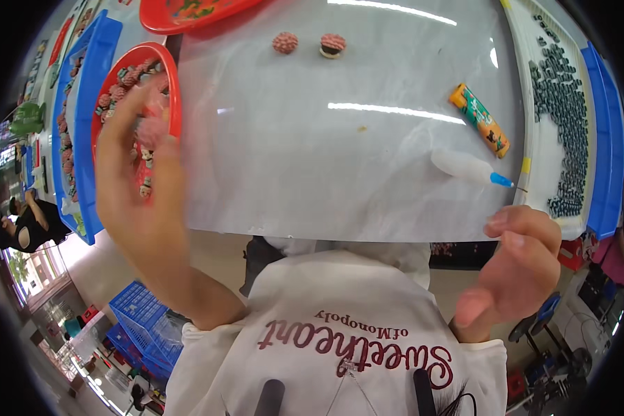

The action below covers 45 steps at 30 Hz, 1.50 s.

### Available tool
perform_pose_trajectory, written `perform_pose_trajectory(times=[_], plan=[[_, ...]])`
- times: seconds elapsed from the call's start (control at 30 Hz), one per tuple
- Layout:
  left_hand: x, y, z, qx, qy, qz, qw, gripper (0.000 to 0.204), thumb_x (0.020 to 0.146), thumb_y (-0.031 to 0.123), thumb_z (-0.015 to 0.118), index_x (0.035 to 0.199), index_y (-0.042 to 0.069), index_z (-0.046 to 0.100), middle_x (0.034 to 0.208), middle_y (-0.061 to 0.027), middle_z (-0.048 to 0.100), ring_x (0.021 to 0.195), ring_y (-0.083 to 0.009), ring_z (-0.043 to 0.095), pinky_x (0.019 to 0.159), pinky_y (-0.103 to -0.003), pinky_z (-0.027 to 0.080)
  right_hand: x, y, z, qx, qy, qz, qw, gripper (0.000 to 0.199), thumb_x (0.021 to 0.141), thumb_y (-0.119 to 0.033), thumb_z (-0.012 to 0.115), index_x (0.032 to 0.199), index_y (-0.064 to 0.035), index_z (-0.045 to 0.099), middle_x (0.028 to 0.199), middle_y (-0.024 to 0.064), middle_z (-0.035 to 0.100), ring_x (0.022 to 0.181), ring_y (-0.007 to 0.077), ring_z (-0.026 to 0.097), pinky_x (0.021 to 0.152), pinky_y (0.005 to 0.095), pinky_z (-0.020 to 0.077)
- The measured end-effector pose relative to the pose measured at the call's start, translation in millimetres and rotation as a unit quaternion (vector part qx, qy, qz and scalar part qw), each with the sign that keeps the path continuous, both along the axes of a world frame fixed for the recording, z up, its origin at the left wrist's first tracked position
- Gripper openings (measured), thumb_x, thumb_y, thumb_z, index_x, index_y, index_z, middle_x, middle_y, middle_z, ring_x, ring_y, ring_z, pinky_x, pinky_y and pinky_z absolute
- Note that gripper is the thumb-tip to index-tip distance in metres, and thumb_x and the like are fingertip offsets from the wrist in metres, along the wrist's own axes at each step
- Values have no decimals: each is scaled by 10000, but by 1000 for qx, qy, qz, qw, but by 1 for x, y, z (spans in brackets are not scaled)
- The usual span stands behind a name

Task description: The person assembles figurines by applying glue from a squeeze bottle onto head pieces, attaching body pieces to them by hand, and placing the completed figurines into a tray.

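My left hand (142, 180), smeared by motion, is over a red bowl (175, 104) at the left of the table. Between its thumb and fingers is a small pink bumpy piece (151, 132). More pink pieces and small dark-and-white ones lie in that bowl. My right hand (516, 267) hovers by the table's near right edge, fingers loosely bent and apart, holding nothing. Closest to it lies a white squeeze bottle (461, 166) with a blue cap and thin needle tip. At the far middle sit a pink bumpy ball (285, 43) and a pink-topped piece with a dark middle and pale base (333, 46).
An orange-and-green packet (480, 120) lies beyond the bottle. On the right, a white tray (549, 145) holds many small dark pieces. Another red bowl (161, 21) stands at the far left, and a blue crate (83, 132) flanks the table.
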State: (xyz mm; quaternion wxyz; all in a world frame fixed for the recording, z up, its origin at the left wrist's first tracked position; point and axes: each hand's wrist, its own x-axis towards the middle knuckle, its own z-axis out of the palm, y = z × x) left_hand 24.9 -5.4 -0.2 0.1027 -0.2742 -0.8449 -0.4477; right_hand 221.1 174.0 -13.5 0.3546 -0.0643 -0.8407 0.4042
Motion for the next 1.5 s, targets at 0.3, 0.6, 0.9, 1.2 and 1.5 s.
perform_pose_trajectory(times=[0.3,0.6,0.9,1.2,1.5], plan=[[-23,45,-24,-171,111,-150,967,247,796,67,529,1040,34,544,1093,-113,528,949,-202,537,809,-276,423,-8,0,-7,-23,-12,-107,994,532,674,-399,676,988,-13,489,864,120,509,742,199,482,631,277,403],[2,39,-23,19,-147,-149,978,112,749,7,594,848,-11,545,921,-88,559,746,-120,544,644,-236,450,-25,4,-15,-69,-132,-81,986,406,737,-176,650,1055,26,498,1012,131,556,912,211,510,817,292,372],[51,43,-36,338,-506,-383,695,242,764,26,602,976,-16,494,947,-188,546,828,-178,568,706,-263,485,-14,1,-1,-284,-94,-54,953,503,741,-334,646,1024,60,515,853,126,551,774,186,542,690,256,408],[62,51,-41,330,-539,-356,689,318,742,162,661,962,2,496,957,-178,558,801,-211,587,699,-289,483,6,32,7,-198,-36,5,980,506,719,-373,663,1032,-24,470,926,132,476,742,137,461,616,193,360],[64,53,-41,281,-483,-370,742,413,704,272,690,955,-3,511,949,-189,555,743,-203,587,664,-265,492,8,27,14,-213,-57,-24,975,475,769,-391,577,1012,1,466,926,147,482,789,154,461,670,209,370]])
